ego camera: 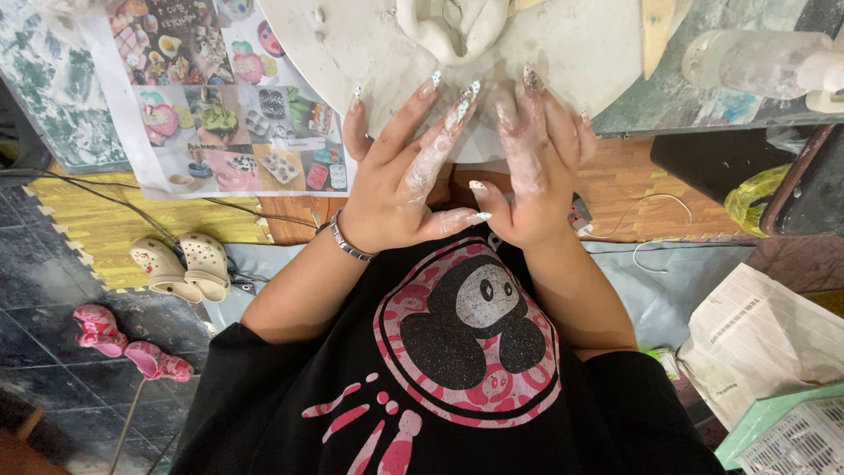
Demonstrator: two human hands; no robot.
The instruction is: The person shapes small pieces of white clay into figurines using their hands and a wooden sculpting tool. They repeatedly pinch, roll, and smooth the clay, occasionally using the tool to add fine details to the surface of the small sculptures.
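My left hand (pixel 400 180), with a silver bracelet on the wrist, lies flat with fingers spread on the near edge of a round white board (pixel 571 53). My right hand (pixel 532 167) lies beside it, thumbs touching, fingers stretched onto the same edge. Both hands are smeared with pale clay, have long decorated nails, and hold nothing. A lump of white clay (pixel 453 26) with a hollow shaped into it sits on the board just beyond my fingertips, not touched.
A printed sheet of colourful pictures (pixel 220 97) lies left of the board. A cloudy plastic bottle (pixel 756 62) lies at the top right. On the floor are beige sandals (pixel 180 264), pink shoes (pixel 132 347), newspaper (pixel 756 339) and a green basket (pixel 791 431).
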